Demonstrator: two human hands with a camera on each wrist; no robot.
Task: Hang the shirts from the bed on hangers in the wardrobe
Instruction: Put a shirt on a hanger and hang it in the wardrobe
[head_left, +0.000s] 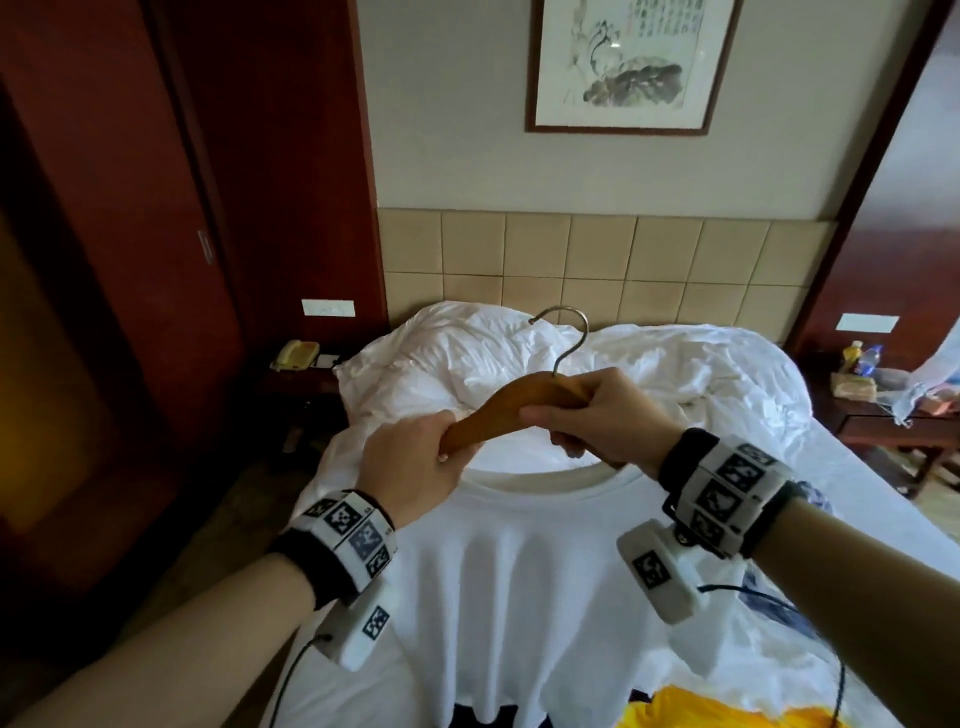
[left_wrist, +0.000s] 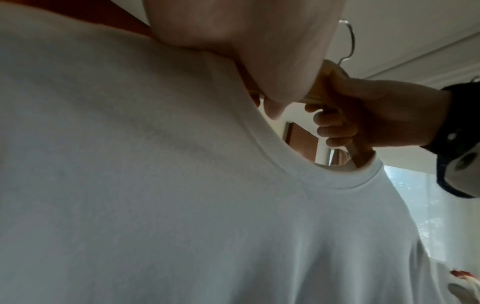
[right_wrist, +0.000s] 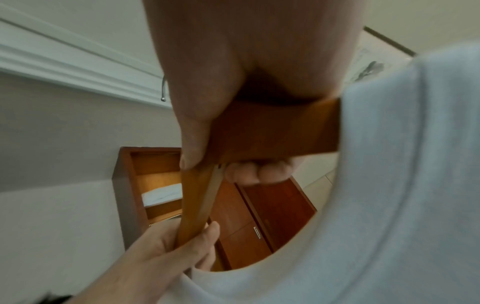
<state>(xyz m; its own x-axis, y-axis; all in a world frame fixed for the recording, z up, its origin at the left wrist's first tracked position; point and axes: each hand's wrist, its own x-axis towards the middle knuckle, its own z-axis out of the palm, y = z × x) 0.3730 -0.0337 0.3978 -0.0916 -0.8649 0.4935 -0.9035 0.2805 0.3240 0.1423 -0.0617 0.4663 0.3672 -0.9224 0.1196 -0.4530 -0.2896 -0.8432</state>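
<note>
Hands share 1 curved brown wooden hanger (head_left: 511, 402) with a silver metal hook, held above the foot edge of the white bed (head_left: 649, 374). Left hand (head_left: 415, 462) grips its left end; right hand (head_left: 597, 415) grips its middle. The hanger's right arm disappears inside the neck of the white crew-neck shirt (head_left: 519, 571), whose printed lower half is cut off.

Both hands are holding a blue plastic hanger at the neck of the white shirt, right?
Almost. Both the left hand and the right hand hold the hanger at the neck of the white shirt, but the hanger is brown wood with a metal hook, not blue plastic. The head view shows it plainly.
</note>
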